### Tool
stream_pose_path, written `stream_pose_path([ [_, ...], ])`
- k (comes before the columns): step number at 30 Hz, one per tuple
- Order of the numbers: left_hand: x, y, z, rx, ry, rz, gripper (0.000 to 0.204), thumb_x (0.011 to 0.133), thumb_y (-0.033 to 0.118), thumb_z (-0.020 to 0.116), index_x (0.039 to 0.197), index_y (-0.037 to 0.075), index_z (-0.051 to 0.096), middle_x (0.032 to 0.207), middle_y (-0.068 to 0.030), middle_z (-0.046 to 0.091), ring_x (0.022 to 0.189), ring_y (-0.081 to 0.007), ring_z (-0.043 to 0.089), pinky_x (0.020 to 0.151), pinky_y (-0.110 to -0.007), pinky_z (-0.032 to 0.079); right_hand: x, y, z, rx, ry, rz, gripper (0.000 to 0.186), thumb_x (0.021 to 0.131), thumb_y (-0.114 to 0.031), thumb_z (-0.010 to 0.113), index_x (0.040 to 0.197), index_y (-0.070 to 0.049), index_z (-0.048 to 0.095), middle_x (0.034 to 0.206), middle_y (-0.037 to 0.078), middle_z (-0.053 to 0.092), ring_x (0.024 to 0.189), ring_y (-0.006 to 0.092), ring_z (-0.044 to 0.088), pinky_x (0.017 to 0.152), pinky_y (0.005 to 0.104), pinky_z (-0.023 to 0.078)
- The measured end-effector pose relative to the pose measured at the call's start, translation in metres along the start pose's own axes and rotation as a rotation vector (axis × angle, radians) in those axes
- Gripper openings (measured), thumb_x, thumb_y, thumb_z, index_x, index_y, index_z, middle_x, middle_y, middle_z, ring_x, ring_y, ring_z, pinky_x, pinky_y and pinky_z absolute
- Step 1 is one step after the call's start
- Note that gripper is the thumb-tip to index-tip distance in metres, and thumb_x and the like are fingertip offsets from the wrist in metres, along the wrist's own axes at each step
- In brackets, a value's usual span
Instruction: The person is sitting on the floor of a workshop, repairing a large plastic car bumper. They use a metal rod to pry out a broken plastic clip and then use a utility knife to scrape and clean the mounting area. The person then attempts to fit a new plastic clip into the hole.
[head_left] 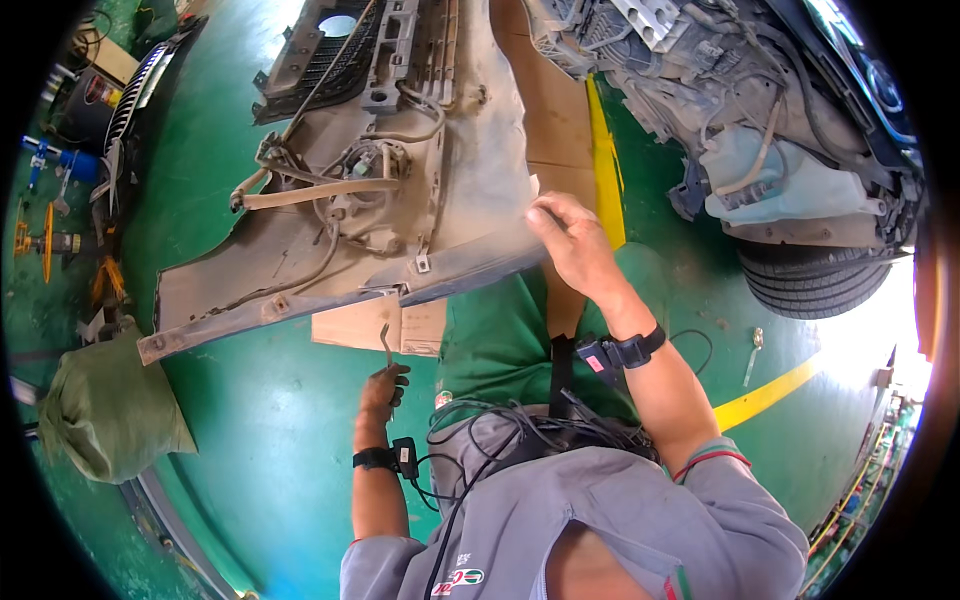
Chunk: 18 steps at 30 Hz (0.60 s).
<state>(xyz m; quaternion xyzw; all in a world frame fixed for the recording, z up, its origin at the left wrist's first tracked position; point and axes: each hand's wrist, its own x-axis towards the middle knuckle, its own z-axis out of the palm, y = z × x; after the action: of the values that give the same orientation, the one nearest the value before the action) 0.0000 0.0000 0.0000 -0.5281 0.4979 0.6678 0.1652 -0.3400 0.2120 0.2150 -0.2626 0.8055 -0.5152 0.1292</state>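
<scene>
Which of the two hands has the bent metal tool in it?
The left hand: the thin, bent metal tool sticks out of its curled fingers. The right hand is at the edge of the big dusty panel instead.

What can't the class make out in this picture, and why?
All in the head view:
- Lower end of the bent metal tool: hidden by the left hand.
- White scrap by the right hand: too small to identify.
- Far end of the dusty panel: cut off by the upper edge.
</scene>
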Motion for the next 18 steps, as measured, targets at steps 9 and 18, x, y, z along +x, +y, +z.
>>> stream_pose_path([
  [9, 0.03, -0.052, 0.009, -0.064, -0.001, -0.116, 0.04, 0.101, 0.032, 0.05, 0.111, -0.001, 0.069, 0.083, -0.0052, 0.063, 0.054, -0.0108, 0.045, 0.046, -0.027, 0.036, -0.001, 0.002, 0.002, 0.031, -0.004, -0.062, 0.028, 0.101, -0.028, 0.061, 0.099, -0.001, 0.068, 0.097, 0.012, 0.068, 0.097, 0.0265, 0.062, 0.088, 0.0359, 0.048],
  [18, 0.035, -0.067, 0.01, -0.115, 0.036, -0.144, 0.042, 0.104, 0.036, 0.049, 0.108, -0.001, 0.069, 0.081, -0.0046, 0.062, 0.052, -0.0109, 0.043, 0.045, -0.027, 0.035, -0.004, -0.003, -0.007, 0.364, -0.084, -0.014, 0.04, 0.11, -0.039, 0.045, 0.105, -0.005, 0.067, 0.098, -0.001, 0.064, 0.092, 0.0094, 0.057, 0.086, 0.0273, 0.047],
])
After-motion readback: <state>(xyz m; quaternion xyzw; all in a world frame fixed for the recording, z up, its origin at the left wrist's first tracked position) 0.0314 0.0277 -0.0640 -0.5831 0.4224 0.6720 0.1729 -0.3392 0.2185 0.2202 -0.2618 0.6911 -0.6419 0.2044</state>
